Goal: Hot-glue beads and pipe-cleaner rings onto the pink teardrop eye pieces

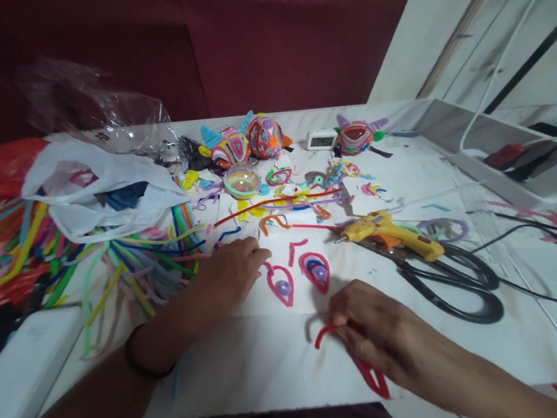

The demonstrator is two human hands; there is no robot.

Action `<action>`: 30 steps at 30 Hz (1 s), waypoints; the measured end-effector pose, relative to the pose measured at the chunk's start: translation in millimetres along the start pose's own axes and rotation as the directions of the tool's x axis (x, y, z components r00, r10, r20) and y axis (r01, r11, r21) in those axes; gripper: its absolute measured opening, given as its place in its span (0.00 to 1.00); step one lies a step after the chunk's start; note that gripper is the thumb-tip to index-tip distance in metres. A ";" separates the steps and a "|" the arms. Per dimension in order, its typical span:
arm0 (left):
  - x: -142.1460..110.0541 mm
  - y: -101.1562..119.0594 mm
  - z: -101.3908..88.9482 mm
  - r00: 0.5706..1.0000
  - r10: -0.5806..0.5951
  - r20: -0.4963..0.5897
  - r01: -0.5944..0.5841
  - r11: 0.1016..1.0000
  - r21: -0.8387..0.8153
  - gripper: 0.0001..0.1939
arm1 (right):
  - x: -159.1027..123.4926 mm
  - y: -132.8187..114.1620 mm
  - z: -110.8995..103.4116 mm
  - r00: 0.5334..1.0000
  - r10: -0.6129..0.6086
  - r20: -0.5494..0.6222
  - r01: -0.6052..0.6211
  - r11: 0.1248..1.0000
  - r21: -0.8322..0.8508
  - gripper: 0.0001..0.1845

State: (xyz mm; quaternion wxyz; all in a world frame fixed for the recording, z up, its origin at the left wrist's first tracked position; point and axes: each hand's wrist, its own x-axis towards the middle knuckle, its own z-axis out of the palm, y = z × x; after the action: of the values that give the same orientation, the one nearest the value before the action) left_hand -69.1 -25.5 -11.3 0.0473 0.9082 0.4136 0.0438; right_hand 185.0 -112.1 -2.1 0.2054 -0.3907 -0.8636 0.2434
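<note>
My right hand [374, 322] is closed around a red pipe cleaner [325, 332]. A bent end sticks out left of the fingers, and a red loop hangs below the palm. My left hand [230, 271] lies on the white paper [265, 311], fingers curled together beside a pink pipe-cleaner teardrop [281, 286] with a purple bead inside. Whatever those fingers pinch is hidden. Right of that shape lies a second pink teardrop [315, 272] with blue and red inside and a purple bead. A short bent pink piece [293, 251] rests above them.
A yellow glue gun [395, 234] lies across black scissors [448, 283] at the right. Loose pipe cleaners [129, 273] and a white plastic bag [90, 190] crowd the left. Decorated balls [266, 135], a clear dome [242, 181] and a small digital clock [321, 139] stand at the back.
</note>
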 end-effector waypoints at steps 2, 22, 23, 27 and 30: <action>0.0 1.6 -3.8 1.000 -0.015 0.016 0.015 0.999 0.038 0.15 | -2.5 -1.4 7.4 0.992 -0.125 -0.009 0.123 0.986 -0.111 0.10; 15.4 -1.4 -4.9 1.000 0.010 -0.015 -0.008 0.995 0.099 0.17 | -29.1 20.4 17.2 0.967 -0.255 -0.028 0.211 0.853 -0.477 0.17; 15.6 0.3 -2.9 0.999 0.039 -0.033 -0.037 0.996 0.078 0.18 | -29.5 20.7 14.9 0.965 -0.261 -0.032 0.215 0.852 -0.477 0.16; 16.7 6.8 2.1 0.980 0.159 -0.124 -0.158 0.987 0.015 0.20 | -30.9 21.3 6.7 0.955 -0.297 -0.022 0.249 0.835 -0.491 0.15; 19.3 11.9 0.5 0.967 0.212 -0.140 -0.212 0.977 0.021 0.21 | -31.7 23.5 3.8 0.944 -0.330 -0.005 0.283 0.817 -0.502 0.16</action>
State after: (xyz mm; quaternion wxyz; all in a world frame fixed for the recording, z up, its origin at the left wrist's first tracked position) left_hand -47.5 -18.7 -9.6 0.0104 0.9419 0.3166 0.1118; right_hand 215.8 -124.1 -24.0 0.1746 -0.2967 -0.9380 -0.0405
